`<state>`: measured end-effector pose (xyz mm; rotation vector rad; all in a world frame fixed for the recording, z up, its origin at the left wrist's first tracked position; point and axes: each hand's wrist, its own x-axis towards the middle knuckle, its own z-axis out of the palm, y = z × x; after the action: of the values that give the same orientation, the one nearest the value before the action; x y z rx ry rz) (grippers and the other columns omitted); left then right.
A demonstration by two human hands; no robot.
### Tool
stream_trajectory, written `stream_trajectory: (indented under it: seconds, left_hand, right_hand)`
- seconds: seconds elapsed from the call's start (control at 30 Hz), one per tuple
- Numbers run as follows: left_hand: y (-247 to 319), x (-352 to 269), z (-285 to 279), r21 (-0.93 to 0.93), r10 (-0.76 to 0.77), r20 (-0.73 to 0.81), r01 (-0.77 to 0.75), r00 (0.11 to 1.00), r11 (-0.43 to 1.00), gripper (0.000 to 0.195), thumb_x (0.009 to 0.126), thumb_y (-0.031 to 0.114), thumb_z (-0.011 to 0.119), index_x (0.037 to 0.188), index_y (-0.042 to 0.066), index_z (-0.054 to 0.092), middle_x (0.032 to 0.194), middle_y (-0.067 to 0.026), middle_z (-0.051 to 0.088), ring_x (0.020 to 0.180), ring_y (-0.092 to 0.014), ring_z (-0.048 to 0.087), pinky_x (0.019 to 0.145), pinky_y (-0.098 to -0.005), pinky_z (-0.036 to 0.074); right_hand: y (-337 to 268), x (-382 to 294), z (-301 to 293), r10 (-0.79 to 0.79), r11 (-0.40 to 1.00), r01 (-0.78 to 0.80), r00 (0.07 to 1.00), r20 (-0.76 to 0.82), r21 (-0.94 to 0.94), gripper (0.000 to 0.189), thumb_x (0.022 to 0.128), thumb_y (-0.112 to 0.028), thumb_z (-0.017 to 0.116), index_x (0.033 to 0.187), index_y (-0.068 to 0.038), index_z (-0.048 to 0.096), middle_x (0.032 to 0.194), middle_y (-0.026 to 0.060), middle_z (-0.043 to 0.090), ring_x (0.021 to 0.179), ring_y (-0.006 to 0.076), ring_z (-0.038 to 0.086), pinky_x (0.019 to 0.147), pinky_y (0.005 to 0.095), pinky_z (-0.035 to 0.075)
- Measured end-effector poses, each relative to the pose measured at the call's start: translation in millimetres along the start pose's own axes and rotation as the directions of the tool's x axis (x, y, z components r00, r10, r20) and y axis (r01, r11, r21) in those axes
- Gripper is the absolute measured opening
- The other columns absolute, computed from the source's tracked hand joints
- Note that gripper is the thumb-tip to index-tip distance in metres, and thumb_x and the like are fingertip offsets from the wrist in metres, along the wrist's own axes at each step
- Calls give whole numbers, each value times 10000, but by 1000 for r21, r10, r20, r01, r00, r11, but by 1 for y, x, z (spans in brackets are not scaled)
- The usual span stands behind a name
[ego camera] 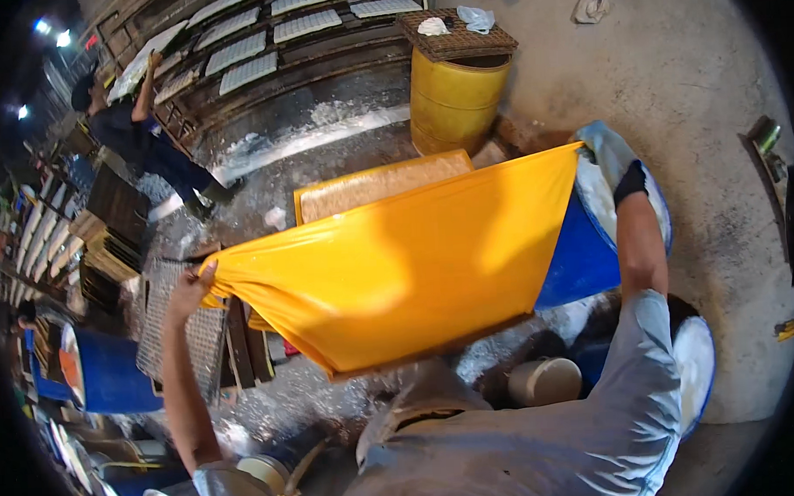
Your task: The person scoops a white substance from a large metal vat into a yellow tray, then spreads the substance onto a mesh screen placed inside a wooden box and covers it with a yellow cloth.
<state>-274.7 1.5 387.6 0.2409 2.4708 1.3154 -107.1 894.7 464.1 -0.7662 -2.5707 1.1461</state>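
Note:
A wide yellow cloth (397, 261) is stretched taut between my two hands in front of my body. Bare, my left hand (192, 286) grips its bunched left corner. On the right, my right hand (607, 152), in a pale blue glove with a dark cuff, pinches the upper right corner. Behind the cloth's top edge shows a shallow yellow-rimmed tray (381, 183) with a pale tan surface; the cloth hides its near part. The cloth's lower edge lies along a brown edge, partly covered.
A yellow barrel (454, 102) topped with a brown grate stands ahead. Blue drums (577, 255) with pale contents are at right, another blue drum (116, 369) at left. A mesh rack (176, 321) is by my left hand. A person (150, 138) handles a white tray near shelves.

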Motion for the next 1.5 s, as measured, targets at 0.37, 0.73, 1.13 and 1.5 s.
stream_trajectory:
  seconds: [0.37, 0.73, 1.13, 1.5]
  left_hand:
    - [-131, 218, 87, -285, -422, -278, 346, 863, 894, 436, 927, 467, 682, 1193, 121, 684, 1125, -100, 669, 1039, -228, 624, 841, -398, 482]
    - [-189, 328, 176, -426, -226, -99, 164, 969, 890, 102, 919, 132, 677, 1013, 98, 696, 831, -11, 677, 823, -138, 635, 655, -373, 501]
    - [-73, 387, 193, -325, -30, -289, -69, 957, 943, 118, 1020, 136, 552, 967, 72, 637, 755, 47, 544, 727, -72, 485, 622, -273, 405]
    - [-128, 358, 129, -123, 248, -14, -248, 969, 961, 194, 945, 128, 578, 981, 12, 730, 971, -66, 733, 888, -173, 663, 799, -321, 526]
  right_hand:
    - [101, 133, 202, 197, 979, -199, 979, 48, 42, 230, 908, -208, 643, 765, -35, 693, 682, 96, 635, 581, 183, 582, 557, 337, 456]
    - [136, 182, 323, 34, 993, -53, 984, 176, 105, 169, 895, -176, 651, 977, -60, 743, 923, 91, 713, 843, 182, 644, 750, 352, 491]
    - [132, 247, 328, -29, 998, 13, 953, 300, 58, 212, 910, -162, 640, 1063, -89, 767, 1035, 41, 754, 975, 182, 665, 899, 323, 497]
    - [91, 175, 295, -2, 975, -118, 844, 537, 189, 280, 880, -244, 657, 1075, -72, 761, 1015, 36, 751, 957, 208, 671, 895, 337, 500]
